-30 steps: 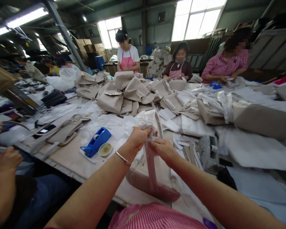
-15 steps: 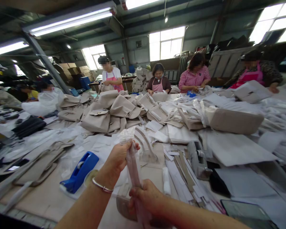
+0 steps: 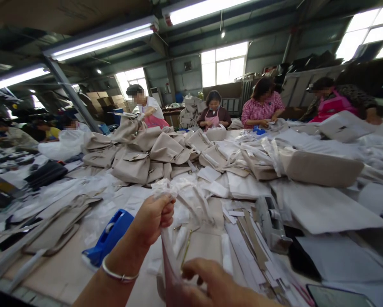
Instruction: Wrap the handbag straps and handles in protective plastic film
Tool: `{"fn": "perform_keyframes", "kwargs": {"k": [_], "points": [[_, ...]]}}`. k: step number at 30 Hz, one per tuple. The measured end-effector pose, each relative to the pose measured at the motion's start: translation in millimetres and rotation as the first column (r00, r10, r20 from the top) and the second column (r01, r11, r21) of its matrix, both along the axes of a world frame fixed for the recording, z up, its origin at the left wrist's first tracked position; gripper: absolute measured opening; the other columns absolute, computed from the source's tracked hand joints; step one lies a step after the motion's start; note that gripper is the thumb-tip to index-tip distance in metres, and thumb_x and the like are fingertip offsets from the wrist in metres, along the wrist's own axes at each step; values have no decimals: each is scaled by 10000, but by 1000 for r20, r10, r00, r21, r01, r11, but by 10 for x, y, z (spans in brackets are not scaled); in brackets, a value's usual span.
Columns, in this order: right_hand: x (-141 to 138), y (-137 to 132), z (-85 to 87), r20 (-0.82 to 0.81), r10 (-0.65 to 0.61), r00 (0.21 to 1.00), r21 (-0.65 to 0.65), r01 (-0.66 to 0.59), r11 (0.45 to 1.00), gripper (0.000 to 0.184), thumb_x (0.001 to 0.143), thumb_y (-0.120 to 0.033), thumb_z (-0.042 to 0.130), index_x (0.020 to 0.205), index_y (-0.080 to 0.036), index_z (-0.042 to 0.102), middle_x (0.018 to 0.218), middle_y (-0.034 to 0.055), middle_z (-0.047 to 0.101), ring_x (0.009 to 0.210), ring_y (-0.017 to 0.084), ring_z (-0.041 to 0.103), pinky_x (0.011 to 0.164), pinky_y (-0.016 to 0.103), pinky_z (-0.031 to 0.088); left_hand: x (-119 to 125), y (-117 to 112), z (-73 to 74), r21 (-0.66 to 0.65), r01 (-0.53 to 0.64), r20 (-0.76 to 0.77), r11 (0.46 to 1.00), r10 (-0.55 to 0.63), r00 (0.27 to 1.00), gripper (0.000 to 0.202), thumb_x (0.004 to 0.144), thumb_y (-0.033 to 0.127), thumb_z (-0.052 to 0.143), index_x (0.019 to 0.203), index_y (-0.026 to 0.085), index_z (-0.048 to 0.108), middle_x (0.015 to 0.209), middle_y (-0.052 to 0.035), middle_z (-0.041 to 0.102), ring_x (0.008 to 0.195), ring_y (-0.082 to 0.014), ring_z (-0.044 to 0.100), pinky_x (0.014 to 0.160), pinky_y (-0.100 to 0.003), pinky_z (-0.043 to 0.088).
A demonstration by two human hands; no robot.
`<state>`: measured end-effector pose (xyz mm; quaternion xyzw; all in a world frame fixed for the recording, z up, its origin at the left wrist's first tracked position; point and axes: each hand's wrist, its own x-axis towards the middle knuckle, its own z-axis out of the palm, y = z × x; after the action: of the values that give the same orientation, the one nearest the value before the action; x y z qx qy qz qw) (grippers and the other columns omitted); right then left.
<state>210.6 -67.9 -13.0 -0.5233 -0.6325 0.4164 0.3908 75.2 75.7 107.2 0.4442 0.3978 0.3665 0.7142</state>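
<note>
My left hand (image 3: 157, 217) is closed in a fist around the upper end of a crumpled strip of clear plastic film (image 3: 169, 260). The film hangs down towards me, looking pinkish and see-through. By its lower part is my right hand (image 3: 213, 279), its fingers curved and apart; the bottom edge of the view cuts it off. Just beyond my hands lies a beige handbag (image 3: 207, 243), its handles (image 3: 200, 204) partly covered in plastic. A thin gold-coloured metal piece (image 3: 187, 247) shows between the film and the bag.
A blue tape dispenser (image 3: 110, 236) stands left of my left arm, and a grey tape dispenser (image 3: 272, 226) stands to the right. Beige strips and white paper (image 3: 247, 243) lie between. A heap of beige bags (image 3: 132, 168) fills the far side, where several co-workers (image 3: 213, 113) work.
My left hand has moved slightly left and down with the film. My right hand has moved down and right, its fingers loosened from the film. The view has shifted slightly.
</note>
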Motion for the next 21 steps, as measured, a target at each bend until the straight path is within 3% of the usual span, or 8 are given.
{"fn": "perform_keyframes", "kwargs": {"k": [2, 4, 6, 9, 12, 18, 20, 21], "points": [[290, 51, 174, 73, -166, 983, 230, 145, 962, 294, 874, -351, 561, 1112, -202, 648, 1009, 92, 710, 847, 198, 655, 748, 304, 544, -75, -52, -36, 38, -1, -86, 999, 4, 996, 265, 758, 360, 684, 691, 152, 533, 478, 114, 284, 392, -17, 181, 377, -151, 161], [512, 168, 389, 134, -346, 929, 444, 255, 859, 437, 870, -333, 582, 1280, -185, 542, 1206, 144, 644, 1037, 250, 627, 839, 369, 546, -73, -185, -91, 37, 45, -165, 998, -39, 985, 286, 748, 389, 685, 692, 160, 522, 475, 108, 300, 394, -22, 193, 387, -167, 148], [618, 305, 600, 251, -406, 879, 598, 189, 779, 627, 831, -295, 631, 1407, -169, 419, 1380, 176, 528, 1248, 305, 510, 982, 452, 483, -5, -370, -131, 26, 105, -226, 994, -97, 969, 311, 742, 425, 685, 697, 163, 523, 479, 98, 327, 396, -28, 208, 392, -179, 142], [621, 516, 768, 435, -355, 828, 647, -13, 763, 453, 827, -140, 566, 1278, -176, 556, 1225, 143, 644, 1169, 287, 564, 999, 445, 450, 89, -624, -102, 36, 156, -282, 987, -140, 949, 348, 755, 482, 669, 704, 164, 535, 475, 89, 340, 392, -39, 236, 389, -189, 170], [599, 764, 597, 506, -316, 803, 542, -10, 841, 340, 777, -22, 489, 1021, -175, 669, 916, 90, 721, 887, 231, 653, 837, 344, 499, 46, -726, 51, 71, 123, -288, 990, -97, 953, 374, 753, 515, 666, 721, 166, 534, 486, 89, 335, 391, -40, 239, 383, -190, 166], [574, 1071, -260, 370, -136, 919, 294, 22, 955, 389, 751, -32, 489, 1057, -176, 680, 1036, 105, 727, 990, 231, 656, 904, 354, 497, -163, -666, 337, 211, -6, -231, 977, 56, 971, 508, 733, 480, 723, 1084, 138, 590, 519, 103, 345, 413, -42, 227, 399, -189, 166], [585, 999, -264, 319, -177, 931, 272, 89, 958, 423, 752, -97, 546, 1158, -158, 648, 1201, 156, 668, 1140, 281, 597, 993, 440, 459, -194, -616, 306, 234, -54, -196, 971, 101, 975, 592, 706, 457, 756, 1168, 139, 565, 525, 108, 347, 416, -41, 230, 406, -188, 177], [604, 921, -159, 273, -231, 934, 284, 151, 947, 475, 740, -126, 577, 1213, -149, 620, 1292, 178, 612, 1219, 304, 544, 1032, 476, 427, -204, -577, 257, 241, -84, -176, 967, 129, 976, 607, 691, 441, 770, 1178, 145, 562, 541, 102, 369, 421, -40, 236, 410, -187, 184]]}}
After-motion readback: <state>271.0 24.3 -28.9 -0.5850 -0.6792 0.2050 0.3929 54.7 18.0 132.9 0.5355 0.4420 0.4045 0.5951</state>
